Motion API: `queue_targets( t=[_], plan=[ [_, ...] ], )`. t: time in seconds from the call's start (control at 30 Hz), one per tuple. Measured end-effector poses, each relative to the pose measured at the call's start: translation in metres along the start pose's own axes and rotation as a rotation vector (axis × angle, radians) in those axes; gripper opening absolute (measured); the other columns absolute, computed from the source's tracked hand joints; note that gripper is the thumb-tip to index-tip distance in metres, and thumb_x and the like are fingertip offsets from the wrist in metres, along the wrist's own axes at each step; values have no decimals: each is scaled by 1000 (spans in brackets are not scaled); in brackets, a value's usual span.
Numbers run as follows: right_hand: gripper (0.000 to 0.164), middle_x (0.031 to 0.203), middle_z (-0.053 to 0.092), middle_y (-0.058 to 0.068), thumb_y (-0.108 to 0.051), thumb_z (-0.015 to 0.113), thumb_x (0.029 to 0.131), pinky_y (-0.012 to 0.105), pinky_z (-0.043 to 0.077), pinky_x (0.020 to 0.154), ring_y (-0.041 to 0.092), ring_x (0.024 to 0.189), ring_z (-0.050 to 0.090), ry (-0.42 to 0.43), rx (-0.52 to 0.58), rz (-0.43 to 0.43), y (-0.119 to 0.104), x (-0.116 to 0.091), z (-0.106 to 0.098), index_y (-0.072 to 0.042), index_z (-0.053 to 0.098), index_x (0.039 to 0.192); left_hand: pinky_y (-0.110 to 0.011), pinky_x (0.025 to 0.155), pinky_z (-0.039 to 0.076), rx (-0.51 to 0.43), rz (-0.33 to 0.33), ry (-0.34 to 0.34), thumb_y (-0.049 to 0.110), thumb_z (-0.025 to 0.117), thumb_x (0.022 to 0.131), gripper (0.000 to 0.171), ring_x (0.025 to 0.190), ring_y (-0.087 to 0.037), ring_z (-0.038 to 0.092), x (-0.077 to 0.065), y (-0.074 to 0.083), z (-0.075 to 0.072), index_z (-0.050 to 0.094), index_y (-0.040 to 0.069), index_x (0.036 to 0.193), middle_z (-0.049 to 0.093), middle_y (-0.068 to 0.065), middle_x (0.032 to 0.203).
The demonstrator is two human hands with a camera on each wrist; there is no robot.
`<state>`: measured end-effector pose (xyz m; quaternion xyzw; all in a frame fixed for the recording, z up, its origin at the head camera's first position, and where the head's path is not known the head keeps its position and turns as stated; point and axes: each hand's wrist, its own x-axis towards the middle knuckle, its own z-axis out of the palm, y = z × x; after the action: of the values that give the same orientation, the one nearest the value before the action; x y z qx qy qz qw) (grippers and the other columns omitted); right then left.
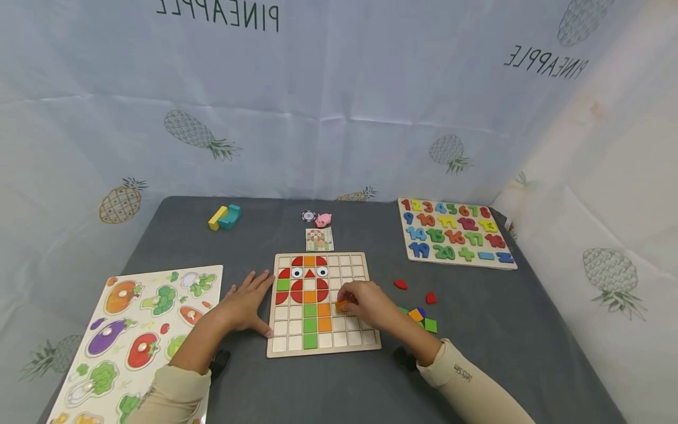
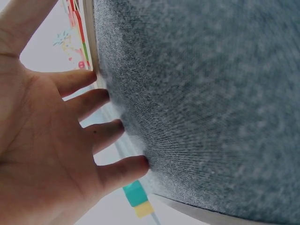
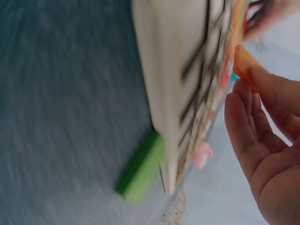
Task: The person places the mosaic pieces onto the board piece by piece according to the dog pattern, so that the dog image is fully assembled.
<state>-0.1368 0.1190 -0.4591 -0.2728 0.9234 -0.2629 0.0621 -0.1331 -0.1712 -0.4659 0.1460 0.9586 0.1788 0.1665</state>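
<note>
A wooden grid board [image 1: 286, 346] lies mid-table with red, orange and green tiles and two eye pieces set in its squares. My right hand [image 1: 365, 301] pinches an orange square tile [image 3: 244, 68] between thumb and fingers over the board's right half, just right of two orange tiles [image 1: 323, 317]. Fingers spread, my left hand [image 1: 246, 305] rests at the board's left edge, its thumb by the lower left side. In the left wrist view the left palm [image 2: 47, 140] shows with fingers straight and nothing held.
Loose green, orange and blue tiles [image 1: 431, 325] and two red pieces [image 1: 400, 284] lie right of the board. A picture card [image 1: 319, 239], pink pig [image 1: 323, 220] and chip [image 1: 308, 216] sit behind it. A vegetable puzzle [image 1: 175, 277] stands left, a number puzzle [image 1: 455, 232] back right, blocks [image 1: 230, 217] back left.
</note>
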Motion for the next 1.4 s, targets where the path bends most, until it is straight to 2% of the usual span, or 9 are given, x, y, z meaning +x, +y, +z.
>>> queue_targets(
  t=[0.2, 0.43, 0.53, 0.63, 0.73, 0.9, 1.0, 1.17, 1.4],
  plan=[
    [5, 75, 59, -8, -18, 66, 83, 17, 44, 59, 6, 64, 50, -6, -90, 44, -2, 7, 9, -15, 65, 86, -66, 99, 10, -8, 0, 7, 48, 85, 45, 124, 135, -42, 7, 2, 1, 0, 21, 8, 144, 17, -16, 149],
    [6, 79, 63, -8, -23, 70, 79, 21, 46, 65, 9, 71, 52, 69, -350, -98, -4, 11, 12, -19, 70, 83, -66, 100, 9, -11, -19, -1, 48, 85, 46, 123, 136, -41, 6, 0, -2, -1, 21, 8, 144, 16, -16, 149],
    [8, 82, 63, -8, -23, 72, 77, 24, 45, 67, 10, 73, 52, 91, -409, -128, 0, 9, 11, -20, 72, 84, -66, 100, 9, -21, -13, 2, 48, 85, 47, 123, 135, -42, 6, -1, -2, 0, 21, 7, 144, 16, -17, 149],
    [13, 82, 62, -7, -22, 72, 76, 25, 46, 66, 9, 72, 53, 86, -409, -67, 5, 1, 3, -19, 71, 88, -67, 99, 9, -25, -1, 7, 47, 85, 47, 122, 135, -42, 7, -2, -2, 1, 22, 7, 144, 17, -18, 149],
    [19, 82, 61, -5, -23, 73, 75, 28, 47, 62, 10, 71, 55, 60, -420, 59, 14, -14, -9, -17, 69, 92, -67, 99, 10, -24, 7, 13, 46, 85, 46, 122, 135, -43, 7, -3, -1, 1, 22, 6, 143, 17, -18, 148],
    [26, 86, 62, 0, -25, 76, 71, 35, 48, 61, 18, 74, 59, -10, -512, 254, 31, -45, -30, -15, 67, 93, -66, 99, 10, -15, 4, 8, 46, 85, 46, 123, 135, -42, 8, -3, 0, 0, 22, 6, 143, 17, -18, 148],
    [23, 86, 62, 2, -22, 74, 73, 38, 48, 61, 20, 73, 59, -42, -497, 346, 38, -61, -40, -13, 67, 93, -66, 99, 10, -9, -1, -2, 47, 85, 46, 123, 135, -42, 7, -2, 0, 0, 22, 6, 143, 17, -18, 148],
    [10, 78, 59, 1, -15, 70, 77, 35, 47, 58, 15, 65, 53, -63, -408, 380, 48, -74, -44, -10, 66, 84, -67, 99, 10, 2, -5, -3, 49, 85, 45, 125, 135, -42, 7, -1, -2, -1, 22, 6, 143, 17, -18, 149],
    [6, 76, 55, 1, -12, 70, 77, 33, 47, 58, 14, 66, 50, -50, -397, 386, 58, -75, -41, -12, 65, 79, -67, 99, 9, -1, 3, -12, 49, 84, 46, 124, 135, -43, 7, 1, -2, -1, 21, 6, 144, 16, -18, 149]
  ],
)
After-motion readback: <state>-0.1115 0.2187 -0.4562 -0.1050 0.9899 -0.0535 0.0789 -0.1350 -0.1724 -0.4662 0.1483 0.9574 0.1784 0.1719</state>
